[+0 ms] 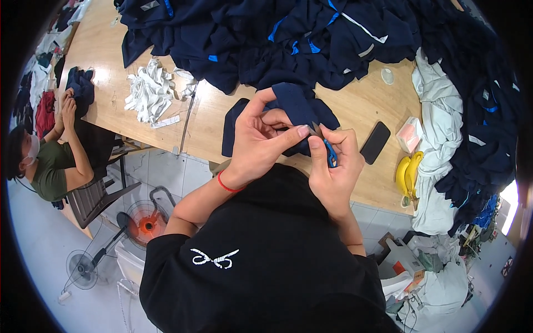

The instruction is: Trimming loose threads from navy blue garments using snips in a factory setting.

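Observation:
My left hand [261,130], with a red string round its wrist, is closed on a dark navy garment [295,102], one edge of it raised between thumb and fingers. Close against it, my right hand [337,161] grips small thread snips with blue handles [331,154]. The metal blades point up and left, meeting the cloth beside my left thumb tip. More of the same garment lies on the table under both hands. Whether the blades are cutting anything is too small to tell.
A large navy garment pile [266,39] covers the table's far side. White fabric strips [150,91] lie left; a black phone [375,142], bananas [410,173] and white cloth [436,111] lie right. At far left a masked person [53,161] handles dark cloth. Fans [147,225] stand below.

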The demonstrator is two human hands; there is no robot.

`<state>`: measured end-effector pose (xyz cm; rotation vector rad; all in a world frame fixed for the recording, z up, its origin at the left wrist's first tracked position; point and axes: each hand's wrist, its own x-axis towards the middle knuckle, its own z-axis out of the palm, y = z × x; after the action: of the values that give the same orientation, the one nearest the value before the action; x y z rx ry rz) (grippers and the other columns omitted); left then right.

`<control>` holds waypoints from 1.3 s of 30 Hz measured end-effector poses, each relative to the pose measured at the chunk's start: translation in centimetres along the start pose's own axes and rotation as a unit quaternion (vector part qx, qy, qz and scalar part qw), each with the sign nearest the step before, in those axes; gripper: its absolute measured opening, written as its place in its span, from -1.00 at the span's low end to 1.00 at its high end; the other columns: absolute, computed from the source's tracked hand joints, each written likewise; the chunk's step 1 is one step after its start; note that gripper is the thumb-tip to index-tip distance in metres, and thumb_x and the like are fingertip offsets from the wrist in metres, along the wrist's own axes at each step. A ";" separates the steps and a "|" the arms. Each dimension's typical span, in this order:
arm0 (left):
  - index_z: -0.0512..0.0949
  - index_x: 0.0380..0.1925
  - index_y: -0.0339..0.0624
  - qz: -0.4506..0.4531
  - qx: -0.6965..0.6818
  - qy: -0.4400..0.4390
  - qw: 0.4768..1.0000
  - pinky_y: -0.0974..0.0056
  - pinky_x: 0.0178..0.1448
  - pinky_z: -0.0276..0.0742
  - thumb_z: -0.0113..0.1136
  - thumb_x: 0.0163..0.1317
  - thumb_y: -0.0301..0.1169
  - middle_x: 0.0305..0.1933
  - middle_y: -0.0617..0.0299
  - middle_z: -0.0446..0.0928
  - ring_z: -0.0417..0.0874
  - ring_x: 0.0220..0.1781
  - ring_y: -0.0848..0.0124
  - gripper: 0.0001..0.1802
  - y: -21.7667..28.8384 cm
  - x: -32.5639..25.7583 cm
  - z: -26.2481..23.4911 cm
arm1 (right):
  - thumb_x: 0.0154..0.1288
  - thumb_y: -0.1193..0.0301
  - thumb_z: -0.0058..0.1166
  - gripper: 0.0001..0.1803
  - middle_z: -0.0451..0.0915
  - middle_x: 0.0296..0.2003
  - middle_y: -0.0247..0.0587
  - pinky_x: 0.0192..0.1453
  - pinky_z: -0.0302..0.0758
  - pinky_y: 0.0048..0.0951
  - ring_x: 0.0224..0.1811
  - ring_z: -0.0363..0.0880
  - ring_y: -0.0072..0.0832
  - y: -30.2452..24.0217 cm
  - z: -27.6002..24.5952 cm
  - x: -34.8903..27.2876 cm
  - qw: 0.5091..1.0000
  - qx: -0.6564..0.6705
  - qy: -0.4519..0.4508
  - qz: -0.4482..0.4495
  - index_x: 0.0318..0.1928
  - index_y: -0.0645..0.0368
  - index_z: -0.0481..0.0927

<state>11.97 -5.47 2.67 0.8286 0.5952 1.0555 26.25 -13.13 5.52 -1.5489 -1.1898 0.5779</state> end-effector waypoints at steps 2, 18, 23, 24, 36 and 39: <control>0.33 0.41 -0.32 -0.002 0.004 -0.001 1.000 0.43 0.06 0.71 0.46 0.29 -0.73 -0.20 0.15 0.74 0.77 -0.08 0.50 -0.26 0.2 0.1 0.1 | 0.42 0.47 0.43 -0.75 0.72 -0.36 -0.16 -0.32 0.48 -0.57 -0.43 0.58 -0.64 0.2 0.0 0.0 1.000 -0.006 0.011 -0.006 -0.17 0.25 0.55; 0.32 0.43 -0.25 -0.017 0.006 -0.005 1.000 0.47 -0.04 0.65 0.46 0.28 -0.74 -0.26 0.24 0.68 0.72 -0.14 0.55 -0.23 -0.3 -0.1 -0.6 | 0.44 0.51 0.41 -0.76 0.76 -0.36 -0.15 -0.26 0.51 -0.62 -0.34 0.64 -0.72 0.6 0.4 0.3 0.999 0.044 0.029 -0.009 -0.20 0.28 0.53; 0.33 0.42 -0.26 -0.009 -0.003 0.000 1.000 0.45 0.00 0.68 0.47 0.27 -0.74 -0.20 0.17 0.72 0.75 -0.12 0.53 -0.24 -0.4 0.2 -0.4 | 0.42 0.51 0.43 -0.76 0.75 -0.35 -0.20 -0.22 0.53 -0.64 -0.29 0.66 -0.73 0.8 0.5 0.2 0.995 0.089 0.044 0.010 -0.15 0.31 0.57; 0.34 0.42 -0.28 -0.004 -0.013 0.007 1.000 0.45 0.01 0.69 0.47 0.27 -0.74 -0.17 0.15 0.74 0.76 -0.10 0.52 -0.25 -0.3 0.2 -0.3 | 0.42 0.51 0.43 -0.76 0.75 -0.35 -0.20 -0.22 0.53 -0.64 -0.29 0.66 -0.73 0.8 0.4 0.2 0.995 0.089 0.044 0.009 -0.15 0.31 0.57; 0.39 0.36 -0.38 0.023 0.033 -0.032 0.999 0.43 0.07 0.75 0.44 0.28 -0.74 -0.03 0.07 0.74 0.78 -0.03 0.47 -0.33 0.5 0.3 0.2 | 0.42 0.50 0.43 -0.76 0.78 -0.33 -0.15 -0.25 0.53 -0.63 -0.31 0.67 -0.72 0.4 0.1 0.3 0.998 0.054 0.022 0.021 -0.16 0.31 0.55; 0.39 0.35 -0.38 0.021 0.048 -0.041 0.998 0.43 0.06 0.75 0.44 0.29 -0.74 -0.03 0.07 0.74 0.78 -0.03 0.48 -0.34 0.8 0.3 0.2 | 0.43 0.50 0.42 -0.76 0.78 -0.34 -0.16 -0.25 0.53 -0.63 -0.31 0.68 -0.71 0.3 0.0 0.4 0.998 0.058 0.019 0.016 -0.16 0.31 0.55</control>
<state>11.82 -5.07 3.41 0.9681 0.5650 1.0327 26.49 -12.74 5.34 -1.4753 -1.0863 0.6252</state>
